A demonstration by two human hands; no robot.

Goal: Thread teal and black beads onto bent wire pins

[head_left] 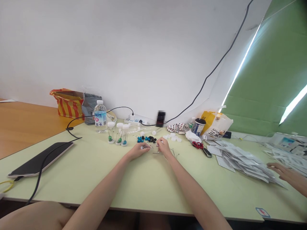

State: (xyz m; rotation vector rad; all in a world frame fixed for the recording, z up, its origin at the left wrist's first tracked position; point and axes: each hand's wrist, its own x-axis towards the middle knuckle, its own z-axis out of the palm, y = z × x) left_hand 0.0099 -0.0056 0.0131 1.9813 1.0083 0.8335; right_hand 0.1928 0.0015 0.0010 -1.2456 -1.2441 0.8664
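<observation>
My left hand [138, 151] is closed, its fingers curled round what looks like a clear plastic tube [153, 147] lying between my hands. My right hand [164, 146] pinches something small at the tube's other side, too small to make out. Thin metal rods [157, 153] lie under and beside my right hand. Just beyond my hands is a pile of small blue pieces [140, 139] and black pieces [152, 139]. White round caps [173, 137] lie loose behind my right hand. To the left stand three clear capped vials [124, 135] with green or blue pieces inside.
A water bottle [100, 116] and a black tablet [42, 159] with a cable are on the left. On the right are red-handled scissors [197, 145], a cup [199, 126], a paper bag [218, 126] and stacked white cards [240, 159]. Another person's hand [284, 174] reaches beside the cards.
</observation>
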